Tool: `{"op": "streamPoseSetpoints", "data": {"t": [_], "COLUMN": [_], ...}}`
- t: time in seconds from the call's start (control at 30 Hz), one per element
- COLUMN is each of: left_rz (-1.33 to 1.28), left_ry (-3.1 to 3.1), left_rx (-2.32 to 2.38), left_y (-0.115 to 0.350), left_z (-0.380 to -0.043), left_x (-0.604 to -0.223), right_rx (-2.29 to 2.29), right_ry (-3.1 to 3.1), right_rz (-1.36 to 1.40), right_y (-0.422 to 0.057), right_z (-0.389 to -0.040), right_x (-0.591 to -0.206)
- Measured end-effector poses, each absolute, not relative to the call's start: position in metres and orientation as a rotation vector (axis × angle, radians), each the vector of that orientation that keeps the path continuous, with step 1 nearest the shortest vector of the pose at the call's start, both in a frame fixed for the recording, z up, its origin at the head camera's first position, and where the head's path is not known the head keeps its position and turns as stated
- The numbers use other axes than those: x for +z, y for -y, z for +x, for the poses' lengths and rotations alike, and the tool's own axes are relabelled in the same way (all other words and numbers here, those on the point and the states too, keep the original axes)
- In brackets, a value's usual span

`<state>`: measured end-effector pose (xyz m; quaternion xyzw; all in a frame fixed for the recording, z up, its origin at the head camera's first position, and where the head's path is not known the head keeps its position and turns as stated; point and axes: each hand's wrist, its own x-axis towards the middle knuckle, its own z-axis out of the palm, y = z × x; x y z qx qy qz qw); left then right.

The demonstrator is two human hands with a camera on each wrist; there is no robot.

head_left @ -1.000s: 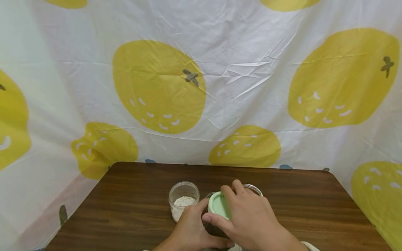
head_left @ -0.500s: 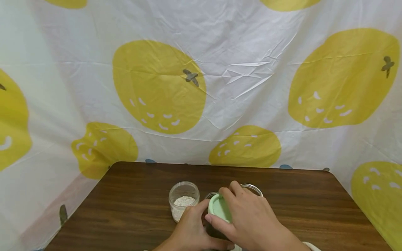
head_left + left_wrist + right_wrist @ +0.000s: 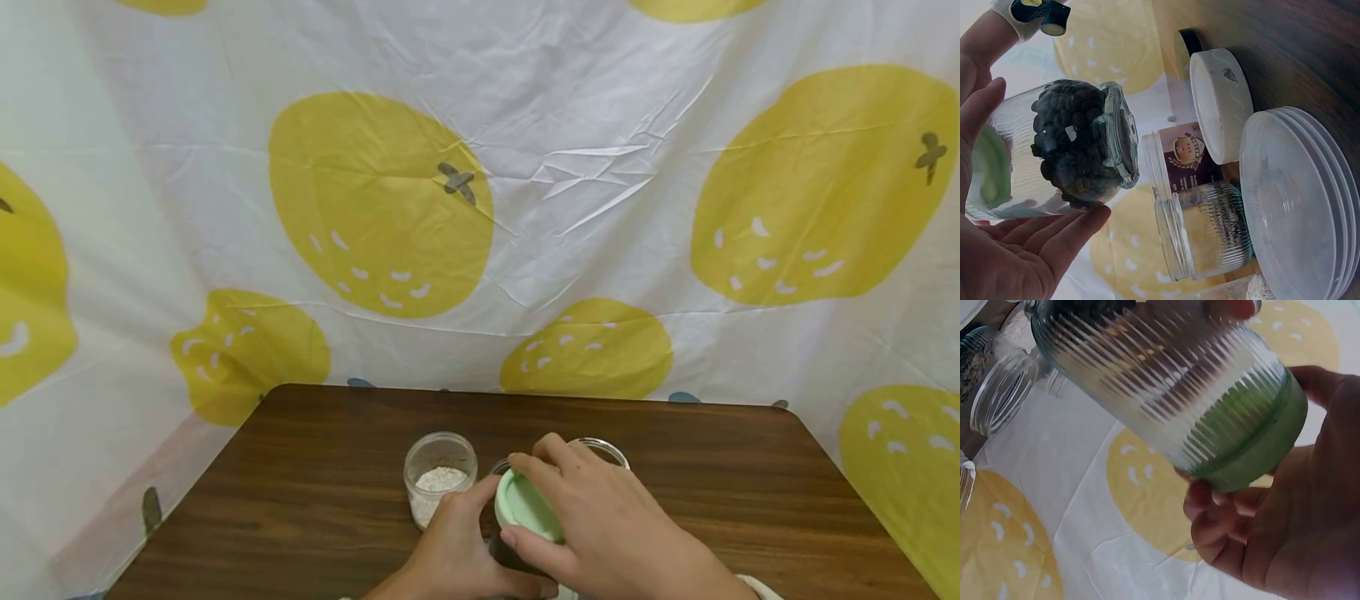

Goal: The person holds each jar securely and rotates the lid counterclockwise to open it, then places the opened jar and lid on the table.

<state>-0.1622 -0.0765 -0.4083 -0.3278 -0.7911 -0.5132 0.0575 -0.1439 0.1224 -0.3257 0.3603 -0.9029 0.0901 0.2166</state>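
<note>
My left hand (image 3: pixel 457 546) grips the side of a ribbed glass jar (image 3: pixel 513 554), thumb and fingers on either side of it. Dark, roundish beans (image 3: pixel 1075 140) fill the base of this jar, while its upper part looks bare. Across its mouth sits a pale green lid (image 3: pixel 531 507). The right hand (image 3: pixel 607 512) holds that lid by its edge, thumb at the near side and fingertips at the far side. From the right wrist view, the green lid (image 3: pixel 1250 440) appears level on the glass, with fingers curled around its rim.
A glass jar of whitish flakes (image 3: pixel 441 479) stands left of the hands. Behind my right hand another glass rim (image 3: pixel 606 450) shows. The left wrist view has a ribbed jar with dark contents (image 3: pixel 1222 225), stacked clear plastic tubs (image 3: pixel 1297 200), a white lid (image 3: pixel 1225 106) and a purple label (image 3: pixel 1188 156).
My right hand has turned a little counterclockwise over the green lid, its fingertips shifting left and its thumb toward me. The left hand and jar stay nearly in place.
</note>
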Motion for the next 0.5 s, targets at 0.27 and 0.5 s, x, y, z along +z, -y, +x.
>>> {"op": "streamPoseSetpoints", "data": {"t": [0.27,0.5], "left_rz": [-1.004,-1.015], "left_ry": [2.411,2.422], "left_rx": [-1.57,-1.549], "left_y": [0.0771,0.0778], "left_z": [-0.1624,-0.1635], "left_x": [-0.4086,-0.4084], "right_rx": [0.213,0.212], "right_ry": [2.441,2.426], "right_rz": [1.151,1.204], "right_y": [-0.1272,-0.1295], "right_z": [-0.1463,-0.147], "right_x": [-0.3236,-0.3233]}}
